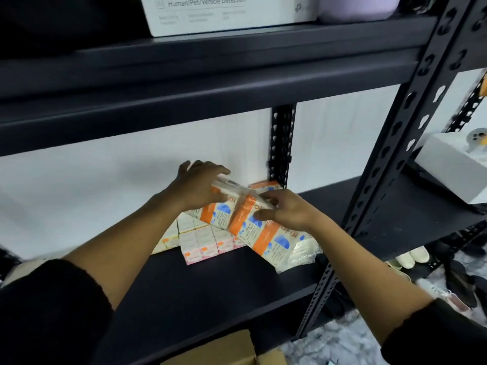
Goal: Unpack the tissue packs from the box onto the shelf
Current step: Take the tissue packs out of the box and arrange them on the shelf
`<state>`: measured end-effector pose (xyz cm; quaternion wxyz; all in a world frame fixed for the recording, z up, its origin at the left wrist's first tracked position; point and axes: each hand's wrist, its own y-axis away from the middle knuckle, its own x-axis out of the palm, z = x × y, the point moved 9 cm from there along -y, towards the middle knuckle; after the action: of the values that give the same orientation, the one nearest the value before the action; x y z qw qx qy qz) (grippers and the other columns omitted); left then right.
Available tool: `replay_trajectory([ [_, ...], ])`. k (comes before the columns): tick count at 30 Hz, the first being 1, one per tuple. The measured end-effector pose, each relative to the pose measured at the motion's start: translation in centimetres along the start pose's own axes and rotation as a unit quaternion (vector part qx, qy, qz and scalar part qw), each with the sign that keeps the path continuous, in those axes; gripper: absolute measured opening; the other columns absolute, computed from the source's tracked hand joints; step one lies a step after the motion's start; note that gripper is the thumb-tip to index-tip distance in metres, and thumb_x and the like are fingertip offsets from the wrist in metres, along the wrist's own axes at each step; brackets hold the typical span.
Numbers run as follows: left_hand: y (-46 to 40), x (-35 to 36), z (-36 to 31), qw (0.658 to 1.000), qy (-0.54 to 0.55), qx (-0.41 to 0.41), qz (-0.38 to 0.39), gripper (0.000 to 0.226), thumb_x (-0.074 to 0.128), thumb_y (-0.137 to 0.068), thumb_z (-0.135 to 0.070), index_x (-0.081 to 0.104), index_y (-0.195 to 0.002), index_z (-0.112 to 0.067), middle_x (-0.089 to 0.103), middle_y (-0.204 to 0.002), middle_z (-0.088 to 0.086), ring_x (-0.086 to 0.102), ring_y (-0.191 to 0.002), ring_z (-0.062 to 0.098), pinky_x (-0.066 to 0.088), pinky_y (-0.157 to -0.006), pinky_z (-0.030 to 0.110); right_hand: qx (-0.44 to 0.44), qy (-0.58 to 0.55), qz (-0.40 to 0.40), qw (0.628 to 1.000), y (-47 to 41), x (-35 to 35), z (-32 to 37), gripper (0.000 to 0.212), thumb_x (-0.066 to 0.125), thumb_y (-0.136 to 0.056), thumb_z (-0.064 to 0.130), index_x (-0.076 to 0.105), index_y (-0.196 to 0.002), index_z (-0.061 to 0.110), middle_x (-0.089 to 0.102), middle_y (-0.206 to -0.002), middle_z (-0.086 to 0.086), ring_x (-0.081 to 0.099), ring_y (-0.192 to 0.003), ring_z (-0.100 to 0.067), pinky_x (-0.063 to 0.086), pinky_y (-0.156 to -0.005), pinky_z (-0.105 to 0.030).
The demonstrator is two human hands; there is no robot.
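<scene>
Orange-and-white tissue packs (266, 238) are piled at the back of the black shelf board (210, 280), against the white wall. Smaller pink and yellow packs (203, 243) lie under and left of them. My left hand (200, 188) holds the far end of the top tissue pack (237, 196), which sits tilted on the pile. My right hand (287, 209) pinches the near right end of the same pack. The cardboard box (232, 349) shows at the bottom edge, below the shelf.
A white carton (224, 17) stands on the shelf above. Black slotted uprights (390, 154) frame the bay on the right. A white box (453, 167) sits on the neighbouring shelf. Shoes (411, 256) and dark items lie on the marbled floor at the right.
</scene>
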<state>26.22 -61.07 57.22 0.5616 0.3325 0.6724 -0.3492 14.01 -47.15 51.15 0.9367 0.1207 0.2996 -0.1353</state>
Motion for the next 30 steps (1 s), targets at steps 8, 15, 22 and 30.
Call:
replay_trajectory([
  [8, -0.5, 4.4, 1.3, 0.959, 0.178, -0.200, -0.092, 0.082, 0.060, -0.092, -0.044, 0.012, -0.154, -0.018, 0.024, -0.157, 0.016, 0.027, -0.143, 0.037, 0.028, -0.112, 0.051, 0.076, -0.156, -0.071, 0.982, -1.1, -1.7, -5.3, 0.021, 0.069, -0.090, 0.033, 0.069, -0.102, 0.015, 0.078, -0.092, -0.001, 0.076, -0.078, -0.018, 0.060, -0.086, -0.043],
  [15, -2.5, 12.9, -3.1, 0.885, 0.400, -0.222, 0.084, 0.063, 0.044, -0.098, -0.049, 0.029, -0.147, -0.011, 0.052, -0.140, 0.008, 0.056, -0.121, 0.027, 0.045, -0.103, 0.044, 0.130, -0.253, -0.068, 0.956, -2.2, -1.6, -9.3, 0.021, 0.062, -0.096, 0.023, 0.064, -0.111, 0.009, 0.078, -0.095, -0.006, 0.077, -0.082, -0.023, 0.060, -0.084, -0.044],
  [22, -4.8, 15.1, -5.4, 0.869, 0.452, -0.194, 0.051, 0.030, 0.054, -0.097, -0.037, 0.046, -0.123, -0.024, 0.058, -0.114, -0.008, 0.062, -0.095, 0.012, 0.055, -0.085, 0.036, 0.185, -0.267, -0.069, 0.943, -3.9, -1.4, -12.5, 0.021, 0.056, -0.097, 0.023, 0.065, -0.108, 0.009, 0.078, -0.091, -0.006, 0.077, -0.081, -0.025, 0.059, -0.088, -0.048],
  [30, -5.5, 17.1, -6.5, 0.865, 0.466, -0.179, 0.054, 0.036, 0.057, -0.097, -0.015, 0.043, -0.129, -0.024, 0.053, -0.109, -0.016, 0.053, -0.096, 0.004, 0.040, -0.060, 0.009, 0.268, -0.007, -0.161, 0.950, -4.1, -2.6, -14.7, 0.028, 0.041, -0.093, 0.039, 0.056, -0.102, 0.017, 0.066, -0.095, -0.001, 0.067, -0.082, -0.022, 0.055, -0.080, -0.040],
])
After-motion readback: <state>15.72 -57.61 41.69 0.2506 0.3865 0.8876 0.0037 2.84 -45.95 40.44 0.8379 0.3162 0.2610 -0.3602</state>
